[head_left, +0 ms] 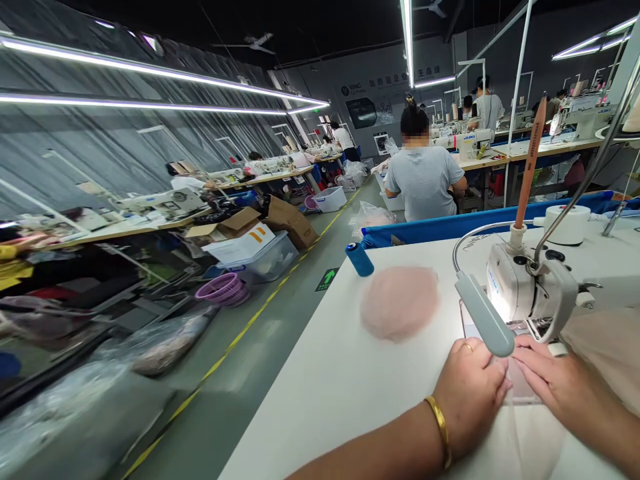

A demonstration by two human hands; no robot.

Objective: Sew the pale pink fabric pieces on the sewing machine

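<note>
My left hand (pixel 470 390) lies flat on a thin sheer pale fabric piece (pixel 520 387) on the white table (pixel 350 373), fingers pressed down, with a gold ring and bangle. My right hand (pixel 555 377) rests on the same fabric beside it, fingers stretched toward the needle area of the white sewing machine (pixel 530 287). A grey lamp head (pixel 485 313) hangs just above my left fingers. A stack of round pink fabric pieces (pixel 399 302) lies to the left of the machine. A blue thread spool (pixel 359 259) lies beyond it.
A person in a grey shirt (pixel 424 180) sits with their back to me at the station ahead, behind a blue cloth bin edge (pixel 475 223). An aisle with a yellow floor line (pixel 260 313) runs on the left, lined with boxes, baskets and bags.
</note>
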